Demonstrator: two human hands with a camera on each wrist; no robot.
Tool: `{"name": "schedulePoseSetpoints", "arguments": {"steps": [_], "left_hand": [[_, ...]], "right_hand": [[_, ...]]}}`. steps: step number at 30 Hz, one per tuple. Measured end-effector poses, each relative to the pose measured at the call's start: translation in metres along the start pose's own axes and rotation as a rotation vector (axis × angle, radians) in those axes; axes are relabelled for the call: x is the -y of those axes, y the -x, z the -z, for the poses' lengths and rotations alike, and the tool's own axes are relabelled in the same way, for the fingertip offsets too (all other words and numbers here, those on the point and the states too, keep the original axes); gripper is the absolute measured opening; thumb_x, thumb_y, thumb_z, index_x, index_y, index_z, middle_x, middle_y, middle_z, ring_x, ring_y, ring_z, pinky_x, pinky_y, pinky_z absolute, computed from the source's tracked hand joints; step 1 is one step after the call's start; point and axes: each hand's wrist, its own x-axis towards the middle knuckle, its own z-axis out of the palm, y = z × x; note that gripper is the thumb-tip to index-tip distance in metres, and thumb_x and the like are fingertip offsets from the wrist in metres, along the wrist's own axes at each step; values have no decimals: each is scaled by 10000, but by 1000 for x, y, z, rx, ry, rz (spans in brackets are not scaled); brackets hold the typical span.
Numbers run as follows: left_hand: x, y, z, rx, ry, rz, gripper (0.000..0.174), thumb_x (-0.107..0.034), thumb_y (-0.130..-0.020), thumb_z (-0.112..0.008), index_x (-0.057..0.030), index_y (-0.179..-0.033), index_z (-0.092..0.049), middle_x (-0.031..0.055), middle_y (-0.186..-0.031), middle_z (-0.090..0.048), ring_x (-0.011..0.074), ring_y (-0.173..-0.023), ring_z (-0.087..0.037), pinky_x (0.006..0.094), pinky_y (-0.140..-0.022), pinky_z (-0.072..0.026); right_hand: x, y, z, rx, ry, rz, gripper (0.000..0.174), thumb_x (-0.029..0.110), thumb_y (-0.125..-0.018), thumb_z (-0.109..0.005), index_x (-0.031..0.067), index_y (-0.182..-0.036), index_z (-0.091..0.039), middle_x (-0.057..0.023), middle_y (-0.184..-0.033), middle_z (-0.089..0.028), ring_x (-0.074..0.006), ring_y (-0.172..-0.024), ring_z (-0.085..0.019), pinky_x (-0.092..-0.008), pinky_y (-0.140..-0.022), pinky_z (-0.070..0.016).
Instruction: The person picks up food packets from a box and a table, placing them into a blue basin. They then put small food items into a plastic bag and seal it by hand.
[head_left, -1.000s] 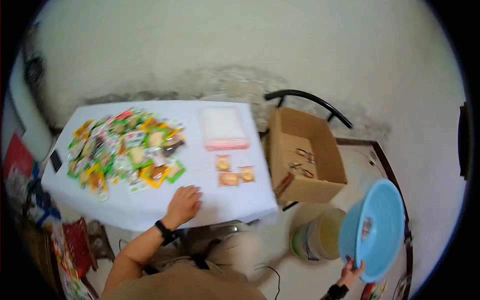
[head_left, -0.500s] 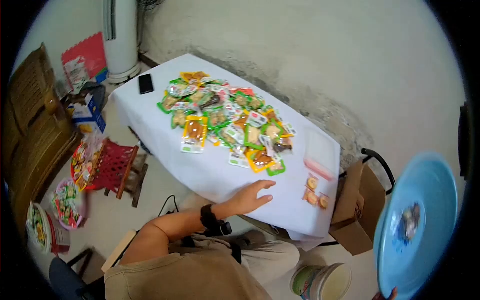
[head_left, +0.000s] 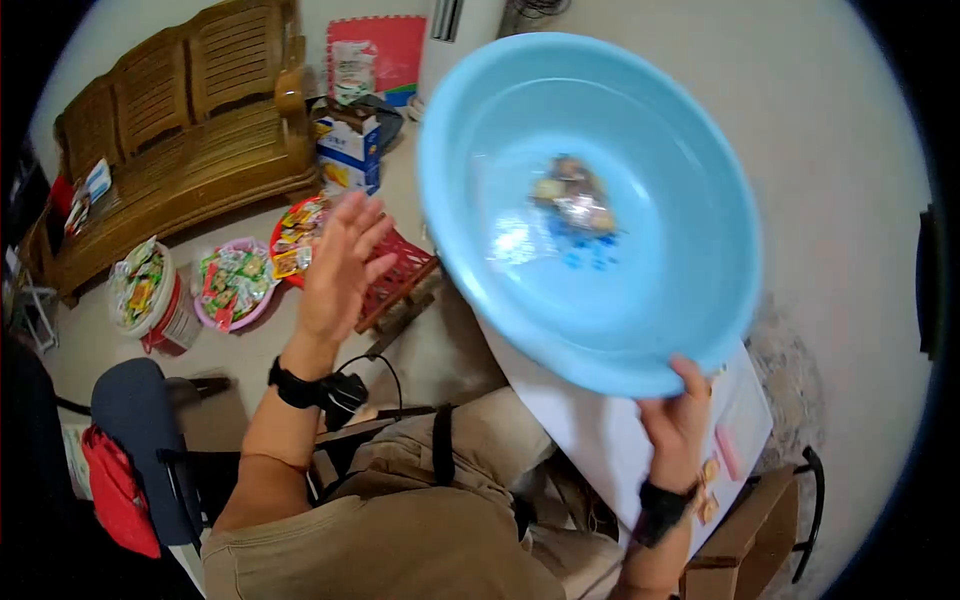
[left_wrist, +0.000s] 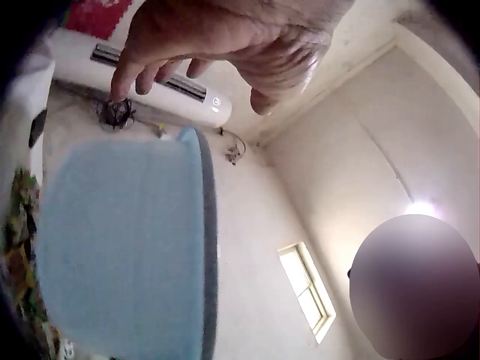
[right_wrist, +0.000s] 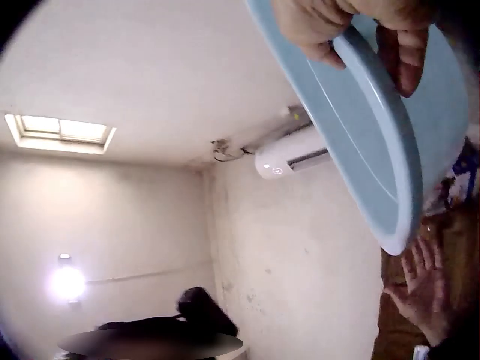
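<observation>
A large light-blue basin (head_left: 640, 290) is held up in the air over the table, tilted so its inside shows. A clear packet (head_left: 575, 195) with small items lies on its bottom beside blue marks. My right hand (head_left: 680, 425) grips the near rim, thumb inside; the right wrist view shows that hand (right_wrist: 356, 22) pinching the rim of the basin (right_wrist: 401, 172). My left hand (head_left: 340, 270) is raised left of the basin, fingers extended, touching nothing. In the left wrist view the left hand (left_wrist: 232, 45) hangs apart from the basin (left_wrist: 127, 240).
Tubs of packets (head_left: 235, 285) stand on the floor at left, near a wooden bench (head_left: 200, 110) and a red woven stool (head_left: 400, 270). An office chair (head_left: 145, 440) is at lower left. The white table (head_left: 600, 450) lies beneath the basin, a cardboard box (head_left: 750, 540) at lower right.
The basin has moved up and left from the right side to over the table, my right hand on its rim. My left hand has lifted off the table. The view has turned left.
</observation>
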Motion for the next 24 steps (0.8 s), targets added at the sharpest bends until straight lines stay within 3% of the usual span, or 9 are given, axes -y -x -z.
{"name": "schedulePoseSetpoints", "arguments": {"steps": [4, 6, 8, 10, 15, 19, 21, 23, 24], "left_hand": [[-19, -7, 47, -238, -220, 32, 642, -484, -927, -404, -118, -1419, -213, 109, -1421, -290, 274, -1259, -367, 445, -974, -378], [-4, -17, 100, -247, -208, 56, 639, -351, -905, -529, -118, -1412, -217, 138, -1399, -306, 276, -1227, -394, 450, -936, -427], [13, -22, 146, -568, -455, 53, 695, -38, -815, -600, -84, -1383, -203, 150, -1308, -397, 280, -1144, -475, 428, -908, -444], [18, -20, 169, -647, -445, 118, 758, 118, -717, -538, -68, -1375, -212, 183, -1271, -427, 303, -1073, -522, 406, -852, -492], [39, -6, 234, -828, -581, 264, 730, 116, -692, -514, -42, -1362, -272, 184, -1233, -470, 310, -1067, -530, 386, -827, -495], [51, 8, 290, -735, -675, 240, 684, 20, -728, -600, -23, -1348, -315, 193, -1251, -461, 327, -1124, -485, 393, -914, -431], [48, 3, 328, -680, -1298, -69, 724, -123, -732, -693, 0, -1343, -326, 225, -1279, -442, 354, -1185, -429, 401, -1000, -344], [1, -25, 249, -391, -1974, -190, 773, -235, -715, -742, 16, -1329, -347, 245, -1314, -409, 363, -1226, -387, 413, -1036, -299], [-4, -45, 234, -163, -1856, -42, 771, -287, -720, -732, 18, -1322, -359, 249, -1312, -413, 369, -1222, -396, 419, -1030, -310]], "right_hand": [[-110, -83, -49, 270, 60, -282, 549, 140, -767, -588, 32, -1266, -385, -146, -1156, -536, -310, -1001, -574, -464, -752, -535], [-157, -96, -79, 329, 59, -330, 522, 175, -779, -587, 30, -1244, -398, -136, -1128, -552, -272, -917, -604, -410, -666, -544], [-199, -115, -90, 426, 143, -424, 510, 217, -793, -588, 21, -1226, -405, -137, -1102, -554, -243, -876, -601, -374, -655, -531], [-222, -123, -103, 412, 216, -439, 549, 241, -790, -598, 7, -1241, -391, -141, -1089, -550, -247, -874, -596, -369, -671, -530], [-278, -146, -113, 466, 283, -527, 616, 261, -789, -603, -40, -1268, -357, -162, -1113, -516, -258, -885, -583, -361, -701, -522], [-295, -143, -101, 425, 221, -588, 621, 257, -785, -603, -56, -1264, -362, -166, -1146, -513, -259, -982, -569, -363, -742, -526], [-275, -137, -100, 400, 275, -563, 625, 252, -781, -607, -53, -1267, -360, -170, -1146, -515, -256, -976, -572, -364, -740, -527], [-246, -129, -104, 378, 355, -504, 621, 208, -769, -616, -50, -1270, -354, -175, -1155, -515, -253, -992, -563, -364, -791, -511], [-244, -128, -102, 388, 365, -511, 621, 208, -769, -616, -50, -1270, -354, -175, -1155, -515, -253, -992, -563, -364, -791, -511]]}}
